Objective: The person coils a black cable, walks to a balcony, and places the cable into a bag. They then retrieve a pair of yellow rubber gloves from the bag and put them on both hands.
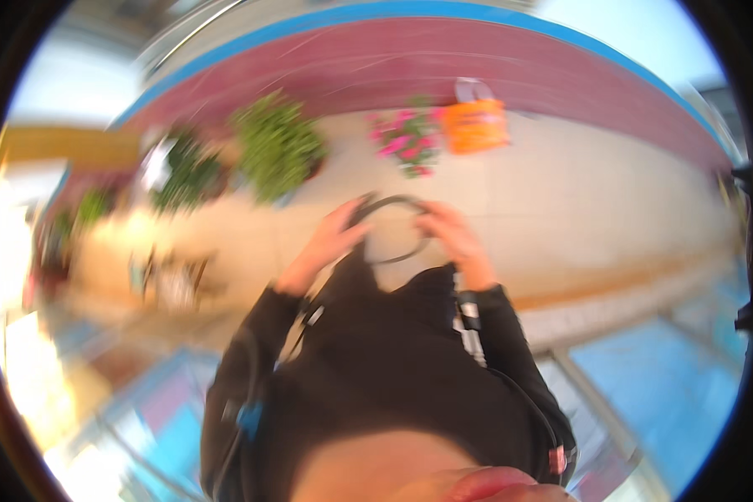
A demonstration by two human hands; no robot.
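My left hand (340,233) and my right hand (450,231) are raised in front of my body, a short distance apart. Between them runs a thin dark loop (394,199), perhaps a cable or hose, bent into a rough ring. The fingers of my left hand close around its left side, where a thicker dark part lies against the palm. On the opposite side, my right hand grips the ring with its fingertips. Through the ring the pale tiled floor shows. Motion blur hides the finer details of the loop.
Beyond my hands stand a bushy green plant (279,149), a darker potted plant (189,172), a pink-flowered plant (408,137) and an orange bag (475,125). A maroon wall (376,63) with a blue band curves behind them. A blurred wooden item (176,276) sits at left.
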